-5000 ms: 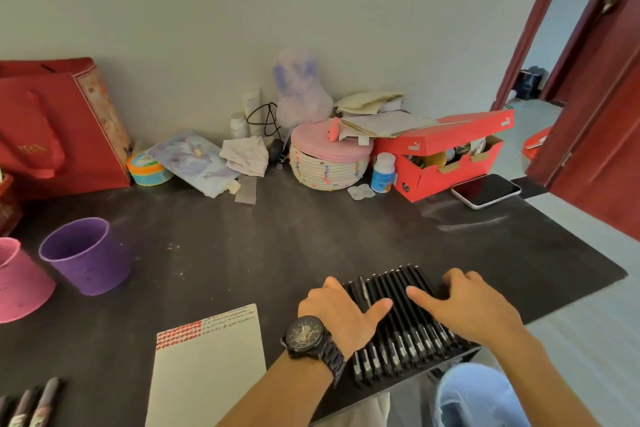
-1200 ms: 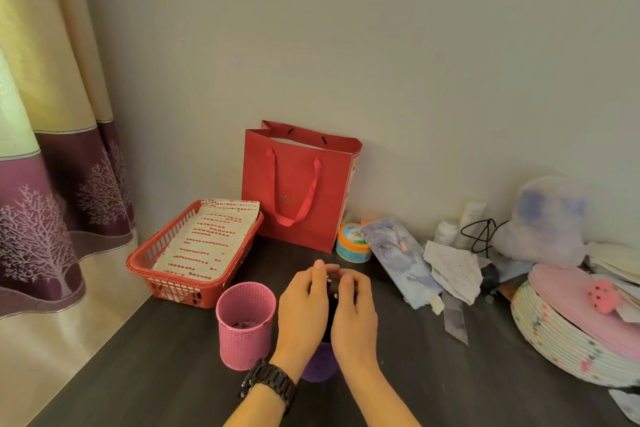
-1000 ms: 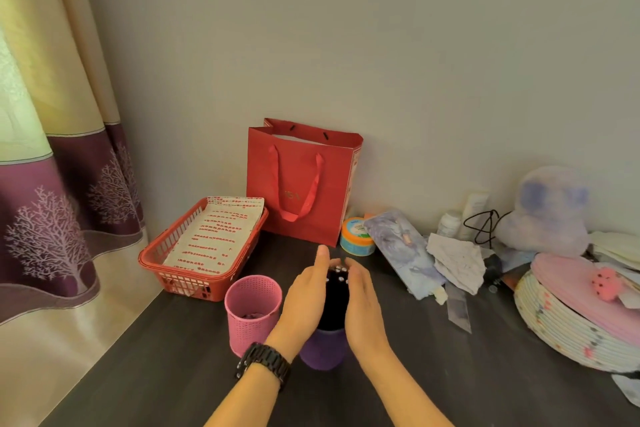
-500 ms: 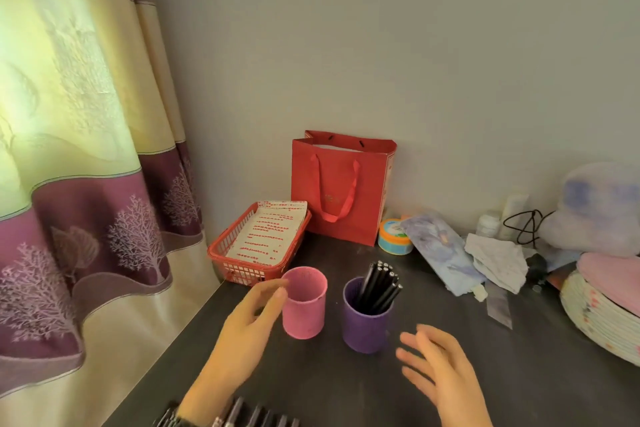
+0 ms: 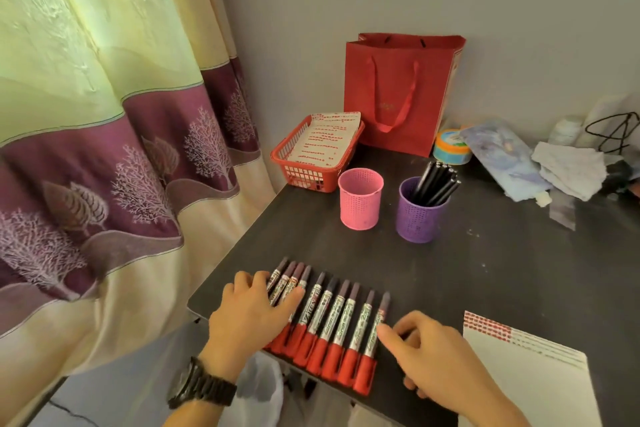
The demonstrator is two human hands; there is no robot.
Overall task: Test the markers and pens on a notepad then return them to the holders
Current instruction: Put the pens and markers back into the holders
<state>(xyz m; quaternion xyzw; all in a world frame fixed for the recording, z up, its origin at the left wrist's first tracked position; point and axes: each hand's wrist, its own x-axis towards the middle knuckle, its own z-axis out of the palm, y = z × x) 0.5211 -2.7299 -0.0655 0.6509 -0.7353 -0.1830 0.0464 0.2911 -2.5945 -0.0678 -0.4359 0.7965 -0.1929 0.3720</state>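
Red-capped markers (image 5: 329,319) lie in a row at the table's (image 5: 485,270) near edge. The left hand (image 5: 249,319) lies flat on the row's left end, and the right hand (image 5: 436,357) touches the rightmost marker by forefinger; neither grasps anything. Advise bunching the row from both ends before lifting it to the pink holder (image 5: 360,199).

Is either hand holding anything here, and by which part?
Nothing is gripped. The left hand lies flat on the left end of the marker row; the right hand touches the rightmost marker at its barrel. None is lifted.
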